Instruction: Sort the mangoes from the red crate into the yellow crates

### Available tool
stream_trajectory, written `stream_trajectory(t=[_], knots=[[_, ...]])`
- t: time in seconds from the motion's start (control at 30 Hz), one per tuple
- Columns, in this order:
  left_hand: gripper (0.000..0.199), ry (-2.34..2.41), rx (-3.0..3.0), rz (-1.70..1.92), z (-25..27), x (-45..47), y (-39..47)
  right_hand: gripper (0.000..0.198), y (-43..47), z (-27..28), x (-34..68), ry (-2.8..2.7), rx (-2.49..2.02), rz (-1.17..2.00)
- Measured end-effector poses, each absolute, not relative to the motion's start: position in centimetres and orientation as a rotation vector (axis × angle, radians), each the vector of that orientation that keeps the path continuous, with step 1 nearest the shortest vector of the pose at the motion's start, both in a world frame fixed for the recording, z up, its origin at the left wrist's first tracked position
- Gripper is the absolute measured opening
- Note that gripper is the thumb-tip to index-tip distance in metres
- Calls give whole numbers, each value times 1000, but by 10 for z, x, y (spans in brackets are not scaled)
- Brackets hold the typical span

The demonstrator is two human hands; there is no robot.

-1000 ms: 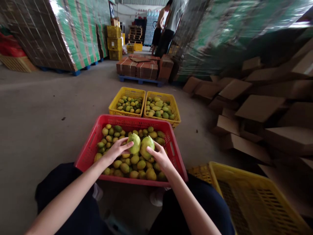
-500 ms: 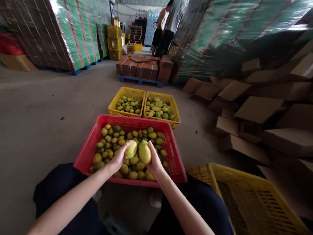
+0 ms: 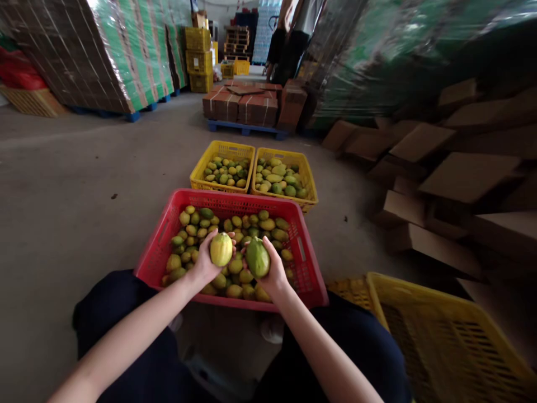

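My left hand (image 3: 205, 263) is wrapped round a yellow-green papaya (image 3: 221, 249) with faint ribs, its stem end tipped up. In my right hand (image 3: 274, 271) rests a greener papaya (image 3: 258, 258), its pointed top upward. The two fruits are held a little apart above a red plastic crate (image 3: 309, 263). Many smaller-looking yellow and green papayas (image 3: 234, 291) fill that crate, partly hidden by my hands. The crate lies in front of my knees.
Beyond it stand two yellow crates (image 3: 221, 146) of similar fruit. A yellow crate (image 3: 419, 291) is by my right knee. Flattened cartons (image 3: 470, 176) pile up at right. Farther off are a blue pallet (image 3: 247, 129) with brown boxes, wrapped stacks (image 3: 138, 56) and two standing people (image 3: 289, 45).
Both papayas have turned in my hands; the right one now shows a greener side. My hands have moved slightly apart. The view has tipped down a little.
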State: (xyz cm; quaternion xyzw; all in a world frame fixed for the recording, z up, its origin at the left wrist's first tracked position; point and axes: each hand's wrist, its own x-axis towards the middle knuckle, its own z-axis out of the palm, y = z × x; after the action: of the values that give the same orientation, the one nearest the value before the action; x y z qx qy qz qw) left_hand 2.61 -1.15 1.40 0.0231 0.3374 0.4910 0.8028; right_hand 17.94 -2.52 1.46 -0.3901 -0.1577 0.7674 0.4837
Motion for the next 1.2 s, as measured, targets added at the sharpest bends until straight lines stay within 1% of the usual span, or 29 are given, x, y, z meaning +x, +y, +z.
stream_trajectory(t=[0.07,0.13,0.3,0.37,0.53,0.7,0.77,0.83,0.97,1.03,1.07,1.2], knots=[[29,727,93,1056,15,25,-11,44,-27,15,178,-452,-918,1899],[29,725,214,1064,17,24,-11,48,-28,16,178,-533,-916,1900],[35,731,860,1034,20,18,-16,36,-32,20,179,-788,-919,1729],[35,707,1005,981,21,15,-20,32,-33,22,181,-873,-926,1673],[36,690,1102,853,26,12,-24,29,-33,23,188,-1051,-979,1633],[34,653,1126,828,29,11,-24,28,-33,22,190,-1091,-912,1669],[34,626,1086,846,28,12,-25,29,-34,23,189,-1076,-900,1683],[34,625,975,876,28,16,-25,34,-35,25,186,-1012,-926,1709],[30,654,432,1054,26,24,-21,47,-33,26,180,-669,-967,1788],[24,654,145,1141,23,25,-15,46,-31,24,179,-531,-909,1807],[24,654,39,1166,21,25,-12,43,-29,21,179,-481,-882,1816],[36,716,-224,1128,10,23,-4,32,-21,4,184,-214,-939,1854]])
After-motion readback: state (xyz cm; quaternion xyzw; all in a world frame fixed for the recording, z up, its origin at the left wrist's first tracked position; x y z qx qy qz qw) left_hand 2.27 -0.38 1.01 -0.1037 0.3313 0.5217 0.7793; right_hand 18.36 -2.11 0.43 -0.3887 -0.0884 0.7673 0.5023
